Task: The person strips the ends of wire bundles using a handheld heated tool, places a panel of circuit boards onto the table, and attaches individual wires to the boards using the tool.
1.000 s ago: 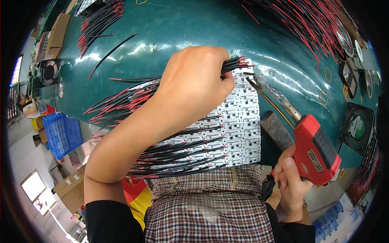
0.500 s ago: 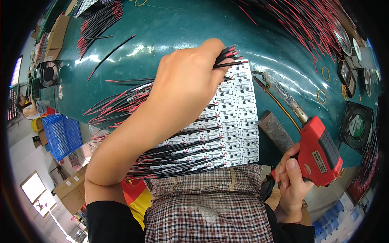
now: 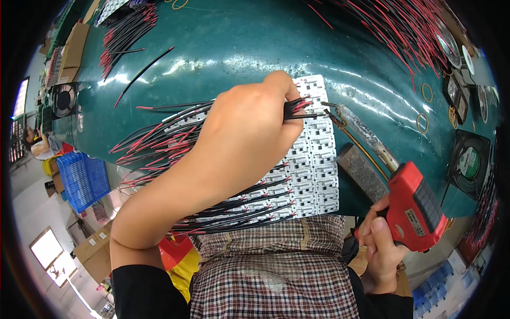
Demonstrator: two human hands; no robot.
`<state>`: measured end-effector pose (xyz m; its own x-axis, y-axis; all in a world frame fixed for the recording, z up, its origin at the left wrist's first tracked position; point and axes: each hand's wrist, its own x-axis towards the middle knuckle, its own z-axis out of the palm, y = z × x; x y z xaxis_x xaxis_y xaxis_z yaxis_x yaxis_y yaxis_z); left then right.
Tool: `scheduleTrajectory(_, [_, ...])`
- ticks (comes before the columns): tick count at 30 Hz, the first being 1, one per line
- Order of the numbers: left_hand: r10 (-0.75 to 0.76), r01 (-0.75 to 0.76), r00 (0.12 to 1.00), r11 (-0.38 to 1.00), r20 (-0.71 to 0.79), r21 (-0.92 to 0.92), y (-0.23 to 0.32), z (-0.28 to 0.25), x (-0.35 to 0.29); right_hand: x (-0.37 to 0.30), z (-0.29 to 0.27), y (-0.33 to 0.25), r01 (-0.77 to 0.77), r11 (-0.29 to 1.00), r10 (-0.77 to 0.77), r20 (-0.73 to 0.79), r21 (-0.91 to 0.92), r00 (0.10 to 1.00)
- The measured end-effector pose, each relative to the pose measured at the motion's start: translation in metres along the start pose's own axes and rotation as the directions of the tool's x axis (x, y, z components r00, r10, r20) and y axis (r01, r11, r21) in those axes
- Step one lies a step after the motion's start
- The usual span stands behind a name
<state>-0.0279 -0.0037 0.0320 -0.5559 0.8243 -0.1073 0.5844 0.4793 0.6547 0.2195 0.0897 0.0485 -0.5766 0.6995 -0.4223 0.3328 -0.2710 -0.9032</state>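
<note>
My left hand (image 3: 249, 125) is closed round a bundle of black and red wires (image 3: 298, 107), whose tips point right over a white circuit board panel (image 3: 313, 170). Rows of black and red wires (image 3: 249, 207) lie across that panel, their loose ends trailing left. In my right hand (image 3: 383, 242) is a red soldering gun (image 3: 417, 207), gripped by its handle. Its metal barrel slants up and left, with the tip (image 3: 329, 109) close to the wire ends at the panel's right edge; whether they touch I cannot tell. Palm and inner fingers of my left hand are hidden.
A dark metal block (image 3: 362, 169) sits right of the panel under the soldering gun. Wire piles lie at the far left (image 3: 127, 34) and far right (image 3: 398, 26) of the green table (image 3: 212, 53). Small fans (image 3: 467, 164) stand at both sides. Rubber bands (image 3: 422, 123) lie at right.
My left hand has moved down toward me with the wire bundle, lowering the wire tips along the panel. The soldering gun has shifted slightly left and down, its tip now nearer the wire ends.
</note>
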Motion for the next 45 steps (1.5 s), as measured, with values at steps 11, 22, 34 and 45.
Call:
scheduleTrajectory(11, [0.076,-0.083,0.993,0.993,-0.091,-0.083,-0.008,0.010,0.001,-0.001,0.006,-0.002,-0.065,0.998,0.065,0.014,-0.025,0.998])
scheduleTrajectory(22, [0.052,-0.063,0.995,0.989,-0.089,-0.130,-0.010,0.006,0.003,-0.001,0.003,-0.001,-0.045,0.999,0.045,0.011,0.017,0.999])
scheduleTrajectory(34, [0.138,-0.138,0.990,0.990,-0.022,-0.008,-0.013,0.002,0.004,-0.001,0.002,0.001,0.001,1.000,-0.001,0.017,0.007,1.000])
scheduleTrajectory(45, [-0.023,0.022,1.000,0.984,-0.002,-0.178,-0.016,0.008,0.003,-0.001,0.002,0.000,-0.028,0.999,0.027,0.027,0.021,0.999])
